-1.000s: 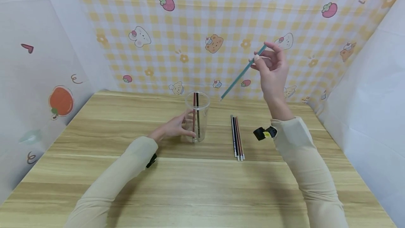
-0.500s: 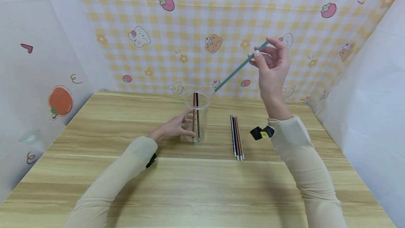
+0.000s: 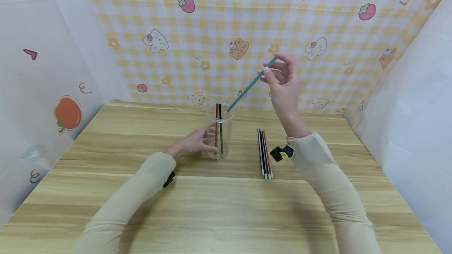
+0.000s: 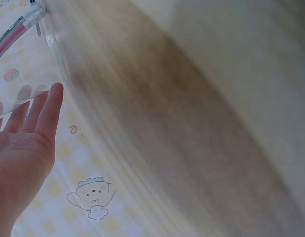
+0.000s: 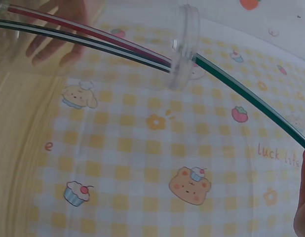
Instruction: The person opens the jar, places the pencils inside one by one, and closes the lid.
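Note:
A clear plastic cup [image 3: 227,138] stands upright on the table, with a red pencil [image 3: 216,130] and a black pencil [image 3: 221,136] inside. My left hand [image 3: 193,142] holds it from the left, thumb in front and fingers behind; the left wrist view shows those fingers [image 4: 46,113] against the clear wall. Above and to the right, my right hand [image 3: 285,85] pinches a teal-green pencil [image 3: 250,84] near its upper end. That pencil slants down to the left, its lower tip at the cup's rim [image 5: 189,47]. Whether the tip is inside the rim is hard to tell.
Several pencils [image 3: 265,154] lie side by side on the wooden table [image 3: 226,207], right of the cup, white ends towards me. A yellow checked cloth [image 3: 197,30] hangs behind the table, and white sheets [image 3: 416,97] flank it.
My right hand rose slightly, then moved left and down, bringing the teal-green pencil's lower tip from right of the cup to its rim. My left hand and the cup stayed put.

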Tool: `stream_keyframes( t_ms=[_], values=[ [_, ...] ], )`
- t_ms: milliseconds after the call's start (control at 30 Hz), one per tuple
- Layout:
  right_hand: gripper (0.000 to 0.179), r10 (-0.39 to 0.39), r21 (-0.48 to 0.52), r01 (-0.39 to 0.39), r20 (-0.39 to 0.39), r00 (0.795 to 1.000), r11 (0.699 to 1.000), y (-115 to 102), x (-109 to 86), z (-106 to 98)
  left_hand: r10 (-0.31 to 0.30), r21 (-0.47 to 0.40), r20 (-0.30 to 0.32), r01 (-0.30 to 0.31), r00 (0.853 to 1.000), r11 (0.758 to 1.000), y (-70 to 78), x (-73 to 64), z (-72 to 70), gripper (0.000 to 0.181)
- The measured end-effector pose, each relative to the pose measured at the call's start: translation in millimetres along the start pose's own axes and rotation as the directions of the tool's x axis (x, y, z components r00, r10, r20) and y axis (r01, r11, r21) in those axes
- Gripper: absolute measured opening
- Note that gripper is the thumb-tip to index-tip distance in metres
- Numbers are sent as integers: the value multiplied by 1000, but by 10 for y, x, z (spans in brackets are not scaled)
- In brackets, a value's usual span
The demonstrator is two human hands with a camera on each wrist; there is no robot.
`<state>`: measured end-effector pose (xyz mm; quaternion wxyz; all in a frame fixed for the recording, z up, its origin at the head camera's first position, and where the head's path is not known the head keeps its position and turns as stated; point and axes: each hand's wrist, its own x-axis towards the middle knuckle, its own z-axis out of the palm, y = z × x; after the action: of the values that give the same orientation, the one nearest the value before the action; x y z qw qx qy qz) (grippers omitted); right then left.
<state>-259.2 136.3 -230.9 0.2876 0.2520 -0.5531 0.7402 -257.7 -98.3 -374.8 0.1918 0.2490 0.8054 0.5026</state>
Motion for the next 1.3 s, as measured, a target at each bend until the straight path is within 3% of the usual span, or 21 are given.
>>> stream_keyframes(
  t_ms=[200,367,567,667,900,1100,1300],
  values=[
    [33,-20,-80,25,68,997,996,138,-63,47,-10,1,1,10,1000,1000,-17,4,0,90],
    [31,63,-135,-44,140,988,990,148,-114,131,-8,1,1,8,1000,1000,-13,0,-1,90],
    [31,209,-254,-146,244,947,956,126,-182,217,-4,-1,-3,4,1000,1000,-9,-4,-1,90],
    [31,247,-310,-156,282,927,938,157,-208,241,-7,-2,-4,7,1000,1000,-7,-4,-2,90],
    [22,285,-432,-113,358,889,895,219,-274,290,-1,0,-2,1,1000,1000,-8,3,-5,92],
    [18,294,-471,-70,423,857,879,290,-317,310,-2,-6,2,2,1000,1000,-15,5,-4,92],
    [18,276,-508,-4,462,843,861,528,-330,258,11,-3,5,-11,1000,1000,-25,6,-4,91]
  ],
)
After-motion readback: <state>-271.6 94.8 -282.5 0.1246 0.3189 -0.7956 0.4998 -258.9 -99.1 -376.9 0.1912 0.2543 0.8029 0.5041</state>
